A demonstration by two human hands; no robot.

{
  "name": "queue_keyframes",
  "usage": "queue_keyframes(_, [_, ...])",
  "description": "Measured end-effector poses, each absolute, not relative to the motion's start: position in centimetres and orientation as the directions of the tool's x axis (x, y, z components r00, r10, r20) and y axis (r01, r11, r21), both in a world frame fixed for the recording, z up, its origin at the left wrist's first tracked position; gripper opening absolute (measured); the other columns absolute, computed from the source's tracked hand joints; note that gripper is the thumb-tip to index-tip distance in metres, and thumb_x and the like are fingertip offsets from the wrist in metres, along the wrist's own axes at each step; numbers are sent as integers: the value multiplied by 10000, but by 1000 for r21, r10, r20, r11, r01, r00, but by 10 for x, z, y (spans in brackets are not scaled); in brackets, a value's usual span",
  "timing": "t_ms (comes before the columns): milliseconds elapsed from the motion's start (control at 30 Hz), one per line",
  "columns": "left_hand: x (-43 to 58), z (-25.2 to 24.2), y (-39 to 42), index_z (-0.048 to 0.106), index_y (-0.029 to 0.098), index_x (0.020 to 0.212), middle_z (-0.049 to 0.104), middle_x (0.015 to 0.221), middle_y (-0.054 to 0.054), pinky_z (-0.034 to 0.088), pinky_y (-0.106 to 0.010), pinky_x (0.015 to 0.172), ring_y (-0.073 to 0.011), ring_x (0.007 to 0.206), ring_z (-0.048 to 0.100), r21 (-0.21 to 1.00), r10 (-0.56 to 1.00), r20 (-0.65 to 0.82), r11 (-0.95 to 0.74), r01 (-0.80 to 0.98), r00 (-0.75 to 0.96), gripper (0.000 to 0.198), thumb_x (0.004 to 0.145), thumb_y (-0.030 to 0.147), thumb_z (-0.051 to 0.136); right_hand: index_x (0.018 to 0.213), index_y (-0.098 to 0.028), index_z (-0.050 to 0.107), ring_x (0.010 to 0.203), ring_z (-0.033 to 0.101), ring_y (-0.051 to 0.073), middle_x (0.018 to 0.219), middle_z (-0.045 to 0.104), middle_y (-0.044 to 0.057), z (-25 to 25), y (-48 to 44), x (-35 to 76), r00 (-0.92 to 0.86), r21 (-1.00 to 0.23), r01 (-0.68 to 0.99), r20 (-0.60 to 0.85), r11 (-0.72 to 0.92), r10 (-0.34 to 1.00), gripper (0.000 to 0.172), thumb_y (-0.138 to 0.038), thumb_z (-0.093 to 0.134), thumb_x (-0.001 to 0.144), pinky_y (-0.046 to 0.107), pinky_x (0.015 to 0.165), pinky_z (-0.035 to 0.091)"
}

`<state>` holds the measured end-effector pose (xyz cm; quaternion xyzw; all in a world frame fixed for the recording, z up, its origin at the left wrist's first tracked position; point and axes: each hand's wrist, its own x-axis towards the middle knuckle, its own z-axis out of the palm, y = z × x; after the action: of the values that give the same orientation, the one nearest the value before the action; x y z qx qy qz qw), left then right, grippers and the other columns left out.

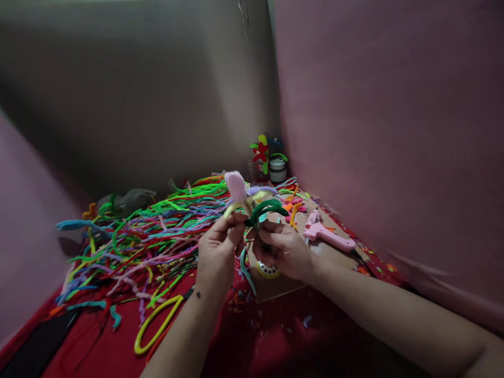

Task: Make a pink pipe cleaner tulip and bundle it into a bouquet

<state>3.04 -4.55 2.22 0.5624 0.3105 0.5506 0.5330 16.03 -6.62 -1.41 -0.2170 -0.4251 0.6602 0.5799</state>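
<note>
Both my hands hold a small pipe-cleaner flower over a red cloth. My left hand [218, 247] is closed, pinching the stem just below the pale lilac petal [235, 186]. My right hand [283, 249] is closed too, gripping the stem where a dark green pipe-cleaner leaf [268, 208] loops out. A teal strand [246, 270] hangs down between the hands. A yellow tape roll [268, 270] lies partly hidden under my right hand.
A wide heap of coloured pipe cleaners [149, 231] covers the left. A pink glue gun [328, 237] rests on cardboard [275, 289] at right. Yellow-handled scissors [157, 323] lie near my left forearm. A finished red flower [260, 152] and a small jar [277, 169] stand in the corner.
</note>
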Motion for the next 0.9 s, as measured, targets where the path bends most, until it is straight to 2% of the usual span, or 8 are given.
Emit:
queue_keyframes(100, [29, 20, -44, 650, 198, 892, 578, 792, 4, 382, -219, 581, -95, 613, 473, 912, 907, 410, -411, -14, 98, 191, 715, 270, 647, 820, -162, 536, 349, 312, 50, 521, 562, -25, -9, -68, 163, -258, -799, -601, 208, 12, 944, 269, -413, 595, 743, 221, 372, 144])
queue_keyframes(233, [25, 21, -45, 675, 226, 825, 600, 948, -29, 398, -294, 832, -188, 936, 526, 674, 717, 697, -655, 343, 1, 106, 734, 234, 621, 825, -154, 566, 365, 307, 38, 535, 545, -37, -8, -68, 164, -262, -821, -571, 202, 17, 944, 281, -394, 651, 709, 221, 379, 136])
queue_keyframes(300, [24, 22, -46, 680, 236, 830, 618, 927, -26, 371, -322, 890, -198, 957, 515, 605, 668, 744, -671, 429, -4, 105, 748, 240, 614, 830, -147, 581, 372, 306, 35, 544, 543, -35, -10, -67, 164, -246, -845, -534, 183, 24, 952, 279, -384, 669, 710, 221, 377, 131])
queue_keyframes(367, [23, 24, -46, 677, 228, 876, 635, 885, -23, 390, -324, 864, -189, 899, 533, 683, 742, 671, -618, 390, 0, 141, 765, 270, 602, 827, -141, 588, 375, 300, 32, 552, 547, -29, -12, -67, 162, -232, -863, -504, 181, 41, 956, 270, -391, 644, 744, 220, 375, 124])
queue_keyframes(500, [23, 29, -43, 659, 167, 865, 652, 807, -16, 440, -280, 753, -157, 775, 577, 925, 926, 376, -377, 55, 14, 202, 720, 306, 646, 809, -139, 582, 383, 311, 28, 571, 559, -21, -13, -67, 161, -222, -873, -482, 206, 76, 953, 246, -383, 598, 788, 204, 378, 137])
queue_keyframes(733, [13, 32, -23, 642, 139, 790, 615, 673, 20, 410, -191, 564, -77, 577, 540, 936, 995, 101, -90, -341, 15, 276, 553, 217, 759, 674, -158, 528, 351, 359, 45, 562, 557, -19, -15, -64, 163, -187, -849, -521, 215, 89, 959, 303, -430, 556, 805, 208, 341, 191])
queue_keyframes(833, [14, 28, -21, 652, 135, 801, 651, 730, -7, 441, -221, 617, -102, 635, 581, 950, 987, 78, -32, -311, 137, 298, 538, 209, 771, 679, -166, 498, 341, 322, 37, 524, 525, -37, -16, -63, 162, -186, -833, -544, 236, 100, 954, 297, -427, 558, 807, 200, 339, 172])
queue_keyframes(900, [17, 27, -25, 671, 135, 852, 679, 809, -36, 457, -254, 694, -141, 737, 609, 970, 976, 135, -95, -224, 171, 303, 578, 236, 752, 705, -180, 476, 329, 297, 37, 493, 509, -51, -16, -63, 162, -205, -826, -555, 256, 103, 945, 281, -428, 555, 809, 194, 333, 162])
